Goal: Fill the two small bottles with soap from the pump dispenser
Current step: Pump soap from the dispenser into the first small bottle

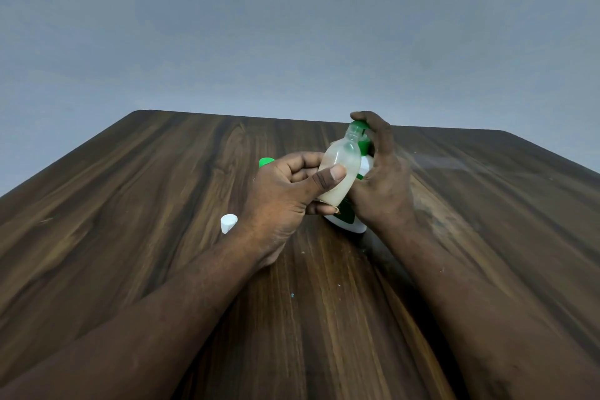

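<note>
The left hand [285,191] lays its thumb across the small bottle [341,169], fingers curled behind, holding its neck up at the green pump head [358,124]. The right hand [383,185] curls round the pump dispenser [349,226], forefinger on the head. The hands hide all but the dispenser's white base. A white cap [228,223] lies beside the left wrist; a green piece [266,162] peeks out behind that hand

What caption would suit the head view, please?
Left hand holds small bottle against pump dispenser gripped by right hand.
</note>
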Tool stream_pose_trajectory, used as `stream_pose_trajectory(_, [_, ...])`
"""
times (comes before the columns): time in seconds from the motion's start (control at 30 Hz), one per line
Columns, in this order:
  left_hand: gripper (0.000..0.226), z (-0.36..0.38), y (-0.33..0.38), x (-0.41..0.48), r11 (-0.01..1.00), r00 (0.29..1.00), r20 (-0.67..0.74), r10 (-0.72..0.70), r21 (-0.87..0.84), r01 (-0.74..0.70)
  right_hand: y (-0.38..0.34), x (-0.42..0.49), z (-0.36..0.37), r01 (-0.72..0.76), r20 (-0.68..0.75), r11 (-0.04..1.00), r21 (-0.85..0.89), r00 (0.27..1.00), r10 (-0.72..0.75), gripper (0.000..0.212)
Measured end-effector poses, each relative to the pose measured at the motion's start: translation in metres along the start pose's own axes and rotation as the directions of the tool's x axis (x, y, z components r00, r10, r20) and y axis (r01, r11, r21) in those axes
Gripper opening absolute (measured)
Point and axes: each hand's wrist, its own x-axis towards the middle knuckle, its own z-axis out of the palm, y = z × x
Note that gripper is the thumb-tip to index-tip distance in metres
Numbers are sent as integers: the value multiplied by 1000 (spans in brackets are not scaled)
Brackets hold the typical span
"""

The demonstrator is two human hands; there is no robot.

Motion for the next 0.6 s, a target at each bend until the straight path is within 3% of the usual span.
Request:
stream_pose_trajectory(0.17, [28, 1, 1, 1, 1000, 1000, -4, 3, -30, -3, -1, 0, 1, 5, 5, 999, -39, 1000, -5, 83])
stream_pose_trajectory(0.43, [28, 2, 1, 0, 1000, 1000, -4, 1, -16, -1, -2, 0, 0, 9, -2, 1000, -12, 1000, -9, 72])
stream_pose_trajectory(0.6, [28, 2, 3, 0, 999, 1000, -9, 5, -41, -5, -1, 0, 2, -6, 3, 999, -52, 1000, 6, 80])
